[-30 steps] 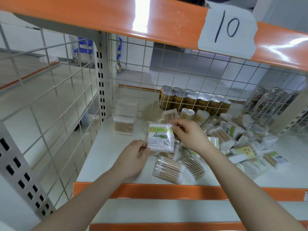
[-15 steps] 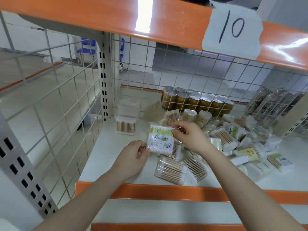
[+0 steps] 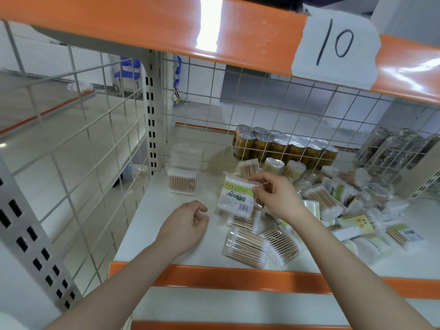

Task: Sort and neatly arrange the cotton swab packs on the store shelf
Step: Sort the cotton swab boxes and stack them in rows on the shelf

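Green-labelled swab pack (image 3: 235,198) pinched by right hand (image 3: 277,196) — hiding packs behind; left hand (image 3: 184,225) loosely curled, empty.

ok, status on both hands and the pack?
Right hand pinching green-label swab pack at its top. Left hand loosely curled, empty. Loose pile cluttering the shelf's right side.

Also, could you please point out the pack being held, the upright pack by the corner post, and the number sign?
Held pack (image 3: 237,198), head view, printed label.
Upright pack (image 3: 182,182), head view, wooden sticks.
Number sign (image 3: 335,47), head view, between the digits.
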Demonstrator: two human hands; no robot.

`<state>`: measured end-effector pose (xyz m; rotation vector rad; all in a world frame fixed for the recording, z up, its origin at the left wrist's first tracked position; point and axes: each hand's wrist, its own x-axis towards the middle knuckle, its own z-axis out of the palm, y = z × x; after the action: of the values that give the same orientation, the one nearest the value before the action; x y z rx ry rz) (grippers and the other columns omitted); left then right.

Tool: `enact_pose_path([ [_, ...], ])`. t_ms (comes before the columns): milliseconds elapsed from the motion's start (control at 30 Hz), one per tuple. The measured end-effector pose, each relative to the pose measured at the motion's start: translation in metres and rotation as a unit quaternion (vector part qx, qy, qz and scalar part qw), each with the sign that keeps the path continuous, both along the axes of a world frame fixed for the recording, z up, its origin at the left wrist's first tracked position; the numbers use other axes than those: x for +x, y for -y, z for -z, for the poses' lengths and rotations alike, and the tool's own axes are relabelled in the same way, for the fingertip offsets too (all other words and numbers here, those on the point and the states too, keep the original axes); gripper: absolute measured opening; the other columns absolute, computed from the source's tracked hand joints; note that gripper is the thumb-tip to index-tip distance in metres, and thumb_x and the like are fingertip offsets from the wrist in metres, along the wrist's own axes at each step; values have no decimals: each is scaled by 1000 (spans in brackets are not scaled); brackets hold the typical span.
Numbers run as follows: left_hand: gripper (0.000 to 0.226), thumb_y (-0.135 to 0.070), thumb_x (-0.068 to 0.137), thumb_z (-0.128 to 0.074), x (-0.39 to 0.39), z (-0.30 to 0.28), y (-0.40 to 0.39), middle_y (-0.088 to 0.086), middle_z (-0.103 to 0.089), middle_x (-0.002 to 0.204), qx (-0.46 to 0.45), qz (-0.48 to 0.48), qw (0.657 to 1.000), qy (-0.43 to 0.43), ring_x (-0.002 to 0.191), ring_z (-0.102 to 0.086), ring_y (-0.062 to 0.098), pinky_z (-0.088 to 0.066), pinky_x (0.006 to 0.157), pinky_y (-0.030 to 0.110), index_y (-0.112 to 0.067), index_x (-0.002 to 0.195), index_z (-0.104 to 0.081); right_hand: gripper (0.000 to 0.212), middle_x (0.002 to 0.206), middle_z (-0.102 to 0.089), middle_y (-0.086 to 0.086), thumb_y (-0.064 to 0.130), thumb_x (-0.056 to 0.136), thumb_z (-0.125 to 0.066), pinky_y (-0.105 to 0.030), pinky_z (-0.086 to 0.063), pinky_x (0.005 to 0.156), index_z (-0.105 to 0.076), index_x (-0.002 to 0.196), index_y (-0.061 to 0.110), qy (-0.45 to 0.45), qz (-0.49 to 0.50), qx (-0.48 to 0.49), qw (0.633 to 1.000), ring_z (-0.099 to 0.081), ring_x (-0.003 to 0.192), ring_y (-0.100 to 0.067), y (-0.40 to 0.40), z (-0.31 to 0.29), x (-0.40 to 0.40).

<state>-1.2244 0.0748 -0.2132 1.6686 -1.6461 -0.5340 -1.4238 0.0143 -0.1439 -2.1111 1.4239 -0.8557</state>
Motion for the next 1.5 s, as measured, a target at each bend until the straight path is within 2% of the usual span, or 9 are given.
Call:
enact_pose_path([
  [67,21,-22,91,-53,1,1,1,-12,-53,85,3,-8,1000,11,81,-52,8,-44,79,24,-17,111,-58,24,98,-59,9,8,88,-57,-17,-46,70,-62,110,18,-11,20,-24,999,-56,83,-8,1,1,-1],
  [333,26,-20,90,-47,9,-2,9,-3,-57,107,27,-62,996,64,97,-54,14,-46,81,30,-19,115,-56,35,107,-45,1,11,92,-50,-5,-35,57,-54,126,20,-43,59,-101,992,-43,71,1,10,5,9],
  [500,28,-22,91,-45,18,-7,16,-1,-55,114,27,-77,989,122,102,-53,19,-45,79,30,-20,117,-55,33,121,-43,-11,10,92,-49,-21,-37,76,-56,123,18,-96,43,-96,990,-45,85,-13,24,12,21],
  [900,32,-20,90,-46,27,-4,30,4,-54,119,16,-97,978,181,108,-48,24,-41,82,31,-16,120,-55,34,123,-47,-1,15,86,-60,-19,-35,84,-58,120,21,-204,-45,-25,978,-47,102,-12,27,10,26],
  [1033,29,-16,85,-50,27,-3,36,8,-56,113,-3,-96,963,252,103,-49,30,-36,80,33,-11,112,-60,46,125,-45,0,1,84,-56,-17,-33,86,-55,124,23,-241,-97,-2,966,-44,113,-14,30,9,25],
  [1133,18,-8,70,-60,30,-2,42,15,-62,87,-59,-87,958,268,81,-57,37,-39,67,36,-3,86,-65,46,126,-45,2,-2,83,-54,-20,-38,85,-54,121,24,-277,-107,-31,954,-45,113,-15,35,9,26],
  [1200,25,-17,65,-47,33,-4,44,11,-62,78,-68,-90,947,302,70,-60,34,-45,60,35,-6,78,-66,42,125,-47,4,-1,82,-55,-19,-34,83,-55,117,23,-294,-109,-52,948,-44,114,-14,39,9,26],
  [1367,41,-12,57,-56,37,-9,54,15,-66,96,-89,-71,943,313,89,-64,39,-51,75,45,-4,95,-68,35,120,-51,6,6,83,-59,-23,-39,85,-55,112,23,-300,-148,-43,942,-46,107,-10,46,4,27],
  [1500,53,-7,79,-57,34,-11,58,14,-48,135,-49,-66,958,276,132,-35,35,-23,109,41,-3,131,-49,28,117,-52,6,17,85,-62,-25,-41,83,-54,112,23,-315,-177,-42,931,-44,97,-7,49,1,26],
])
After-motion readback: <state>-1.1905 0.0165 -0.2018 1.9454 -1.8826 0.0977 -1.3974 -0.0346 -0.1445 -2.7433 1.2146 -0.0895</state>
